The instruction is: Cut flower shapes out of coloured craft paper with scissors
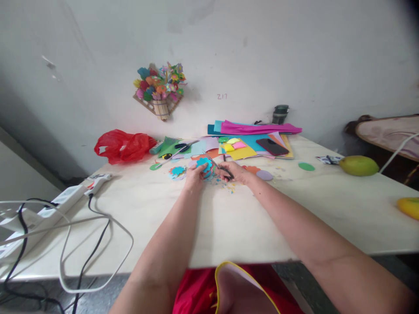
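Between the thumb and fingers of my left hand is a blue scalloped paper flower. My right hand grips black-handled scissors, whose blades point up and left beside the flower's right edge. Small paper scraps lie on the table under and between the hands. Left of my left hand are more cut flowers, a blue one on top. An orange flower and a lilac paper circle lie just right of my right hand.
Colored paper sheets, a phone and second scissors lie behind the hands. A red plastic bag is at back left, with power strips and cables nearer. A green-yellow fruit sits right. Paper flowers hang on the wall.
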{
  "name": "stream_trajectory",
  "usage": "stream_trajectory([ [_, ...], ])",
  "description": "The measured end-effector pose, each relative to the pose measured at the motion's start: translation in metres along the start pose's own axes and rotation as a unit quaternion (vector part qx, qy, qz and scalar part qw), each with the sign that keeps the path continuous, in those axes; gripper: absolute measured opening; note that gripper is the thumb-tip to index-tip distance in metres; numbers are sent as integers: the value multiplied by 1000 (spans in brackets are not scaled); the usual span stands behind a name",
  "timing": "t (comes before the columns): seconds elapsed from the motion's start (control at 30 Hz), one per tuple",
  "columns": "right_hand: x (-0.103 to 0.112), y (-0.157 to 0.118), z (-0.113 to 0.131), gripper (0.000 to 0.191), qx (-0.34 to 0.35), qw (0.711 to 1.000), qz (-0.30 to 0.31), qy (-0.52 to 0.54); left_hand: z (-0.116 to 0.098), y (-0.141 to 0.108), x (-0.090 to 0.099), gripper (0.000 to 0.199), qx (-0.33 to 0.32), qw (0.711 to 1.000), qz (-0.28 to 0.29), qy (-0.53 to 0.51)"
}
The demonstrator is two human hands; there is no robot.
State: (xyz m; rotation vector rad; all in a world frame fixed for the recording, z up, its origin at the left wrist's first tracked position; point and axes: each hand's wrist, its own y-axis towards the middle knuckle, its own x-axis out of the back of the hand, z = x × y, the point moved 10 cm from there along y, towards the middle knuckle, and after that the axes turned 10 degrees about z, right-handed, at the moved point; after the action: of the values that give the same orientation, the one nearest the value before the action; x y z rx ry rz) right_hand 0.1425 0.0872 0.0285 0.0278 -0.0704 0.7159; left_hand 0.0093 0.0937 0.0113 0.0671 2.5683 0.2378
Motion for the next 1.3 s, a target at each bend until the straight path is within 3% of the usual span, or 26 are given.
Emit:
stream_trajectory([
  [0.27,6,-2,1,34,16,997,48,-61,4,-2,-8,28,25,999,41,6],
  [0.73,19,-4,7,41,55,993,40,-94,11,-6,-20,18,68,993,96,18],
  [1.13,45,-6,5,32,54,993,-98,-35,18,-2,-13,18,81,992,93,13],
  [1.23,56,-2,0,31,34,986,-149,-72,18,-3,-13,17,86,992,91,19],
  [1.3,62,0,2,30,31,972,-178,-149,18,-4,-15,16,92,991,97,31],
])
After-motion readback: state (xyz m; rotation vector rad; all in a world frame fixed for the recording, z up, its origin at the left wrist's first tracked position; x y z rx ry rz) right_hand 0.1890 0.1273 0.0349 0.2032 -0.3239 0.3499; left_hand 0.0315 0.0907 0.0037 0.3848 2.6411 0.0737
